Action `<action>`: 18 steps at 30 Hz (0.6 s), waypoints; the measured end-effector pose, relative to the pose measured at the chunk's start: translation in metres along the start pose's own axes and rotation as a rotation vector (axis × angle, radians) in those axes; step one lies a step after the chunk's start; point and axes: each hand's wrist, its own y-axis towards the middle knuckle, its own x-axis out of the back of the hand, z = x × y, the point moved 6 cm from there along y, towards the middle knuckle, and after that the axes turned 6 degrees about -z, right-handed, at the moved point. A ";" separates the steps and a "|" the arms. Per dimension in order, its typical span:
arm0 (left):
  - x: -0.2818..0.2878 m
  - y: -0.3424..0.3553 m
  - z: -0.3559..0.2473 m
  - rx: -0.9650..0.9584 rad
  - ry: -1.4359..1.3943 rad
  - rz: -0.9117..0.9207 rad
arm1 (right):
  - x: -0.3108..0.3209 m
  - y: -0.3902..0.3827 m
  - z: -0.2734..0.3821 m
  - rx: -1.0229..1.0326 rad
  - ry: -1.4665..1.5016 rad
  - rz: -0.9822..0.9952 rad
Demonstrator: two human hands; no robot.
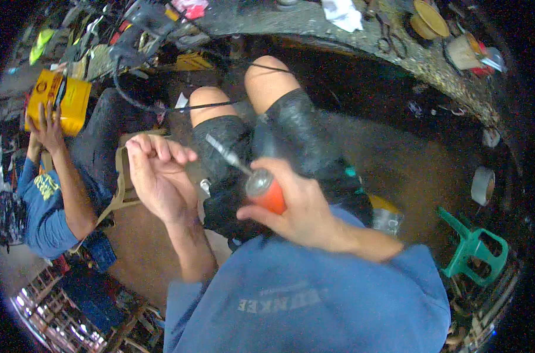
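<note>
My right hand point(302, 200) is wrapped round an orange cylinder point(272, 197) with a rounded, greyish, glassy-looking end. A thin shaft with a flat pale tip point(220, 148) sticks out beside that end, pointing up and left. Motion blur hides whether the shaft belongs to the cylinder and what kind of tool it is. To its left my left hand point(164, 173) is raised, palm partly up, fingers loosely bent, with nothing visible in it. Both hands are above my lap, over dark shorts point(291, 126).
A dark cable point(161, 110) crosses above my knees. At left a co-worker's hand point(48, 126) holds a yellow container point(76, 106). The curved workbench point(385, 65) ahead carries scissors point(391, 42), a yellow bowl point(429, 20) and white paper point(342, 15). A green stool point(476, 250) and tape roll point(483, 185) are at right.
</note>
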 end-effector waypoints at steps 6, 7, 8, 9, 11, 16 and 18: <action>-0.039 0.003 -0.003 0.063 0.307 0.075 | 0.050 0.014 -0.011 -0.013 -0.063 -0.318; -0.053 0.005 -0.004 -0.016 0.492 0.157 | 0.056 0.013 -0.015 -0.035 -0.050 -0.344; -0.068 0.007 -0.001 -0.025 0.522 0.248 | 0.065 0.012 -0.019 -0.054 -0.041 -0.371; -0.078 0.009 0.004 -0.007 0.645 0.292 | 0.072 0.011 -0.022 -0.065 -0.035 -0.401; -0.099 0.012 0.021 0.078 0.701 0.362 | 0.085 0.007 -0.027 -0.089 -0.036 -0.487; -0.146 0.018 0.076 0.365 0.353 0.552 | 0.116 -0.006 -0.039 -0.172 -0.064 -0.586; -0.156 0.016 0.088 0.393 0.286 0.630 | 0.121 -0.011 -0.040 -0.173 -0.080 -0.618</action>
